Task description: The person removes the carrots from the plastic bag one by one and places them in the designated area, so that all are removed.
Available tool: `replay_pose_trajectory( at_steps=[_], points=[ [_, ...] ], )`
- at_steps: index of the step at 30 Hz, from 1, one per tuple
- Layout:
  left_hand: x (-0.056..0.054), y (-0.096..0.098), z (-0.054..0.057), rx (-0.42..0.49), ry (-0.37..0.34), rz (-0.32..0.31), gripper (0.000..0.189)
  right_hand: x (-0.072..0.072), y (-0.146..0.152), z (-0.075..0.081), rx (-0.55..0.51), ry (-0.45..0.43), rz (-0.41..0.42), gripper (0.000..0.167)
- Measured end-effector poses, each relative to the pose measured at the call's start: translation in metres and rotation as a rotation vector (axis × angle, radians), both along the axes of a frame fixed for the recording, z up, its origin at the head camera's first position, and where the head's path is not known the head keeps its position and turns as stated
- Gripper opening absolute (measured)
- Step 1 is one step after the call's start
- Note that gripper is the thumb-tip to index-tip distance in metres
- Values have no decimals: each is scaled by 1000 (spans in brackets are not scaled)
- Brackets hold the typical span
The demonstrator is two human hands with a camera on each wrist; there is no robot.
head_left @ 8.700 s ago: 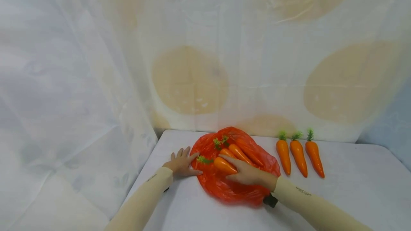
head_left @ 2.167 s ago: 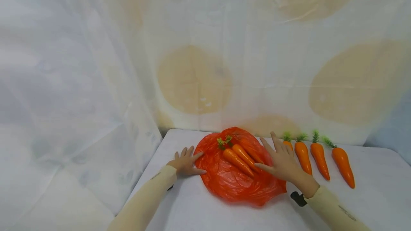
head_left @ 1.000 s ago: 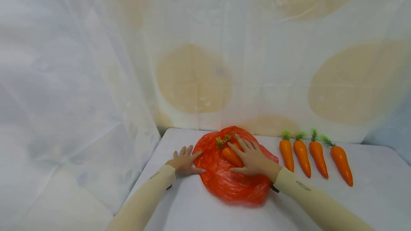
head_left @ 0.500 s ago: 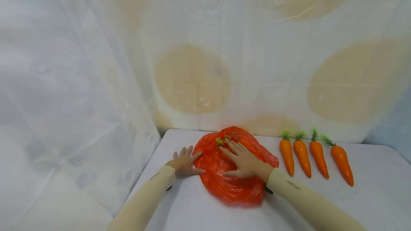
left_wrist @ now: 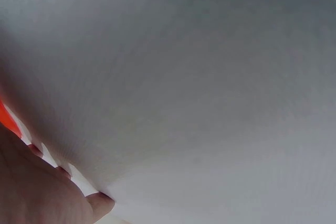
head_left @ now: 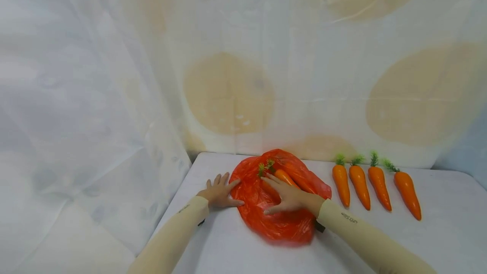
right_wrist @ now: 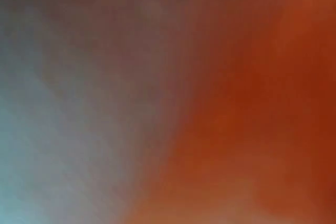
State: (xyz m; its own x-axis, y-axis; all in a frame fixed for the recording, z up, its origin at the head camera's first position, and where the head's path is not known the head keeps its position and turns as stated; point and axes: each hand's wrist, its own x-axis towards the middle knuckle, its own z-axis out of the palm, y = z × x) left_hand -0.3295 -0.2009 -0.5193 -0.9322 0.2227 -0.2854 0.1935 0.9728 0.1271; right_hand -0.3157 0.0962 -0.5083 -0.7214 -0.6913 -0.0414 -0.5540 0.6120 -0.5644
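My left hand (head_left: pixel 218 193) lies with fingers spread on the table, its thumb and forefinger reaching the left rim of a red plastic bag (head_left: pixel 258 223). In the left wrist view, the left hand (left_wrist: pixel 42 192) lies low on the white surface. My right hand (head_left: pixel 291 198) is over the bag, its fingers stretched across the nearest carrot (head_left: pixel 269 189) and its thumb apart from them on the near side. Beyond the fingers shows a second carrot (head_left: pixel 286 177), with another carrot (head_left: pixel 304 184) beside it under red film. The right wrist view is a blur of orange and grey.
On the right stands a row of orange carrots (head_left: pixel 359 187) with green tops, the outermost carrot (head_left: pixel 408 195) slanted. The white table (head_left: pixel 224 248) meets a pale spotted curtain (head_left: pixel 316 117) at its back edge, and a white sheet (head_left: pixel 83 160) hangs at the left.
Since 8.7 seconds ago a carrot has gone from the bag to the row on the right. The right hand came back over the bag, uncovering part of a second carrot just now. Left hand stays put.
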Motion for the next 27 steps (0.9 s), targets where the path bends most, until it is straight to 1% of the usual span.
replay_pose_trajectory(
  at_steps=[3,6,10,13,16,19,23,27],
  points=[
    [0,0,1,7,-2,0,95,0,0,-1,-6,-35,12,112],
    [1,0,2,0,-4,3,95,1,0,0,-5,-60,-1,111],
    [2,1,3,-10,-9,10,96,5,0,2,51,-86,-31,109],
    [3,3,6,0,-19,18,96,10,0,3,107,-88,-27,106],
    [4,4,7,-8,-23,26,96,13,-1,4,119,-97,-23,100],
    [4,3,6,-24,-19,24,95,14,-2,5,116,-83,-12,94],
    [3,3,7,-19,-22,26,96,15,-4,10,105,-66,3,82],
    [5,3,10,-20,-24,33,96,18,-2,15,95,-89,-3,75]
  ],
)
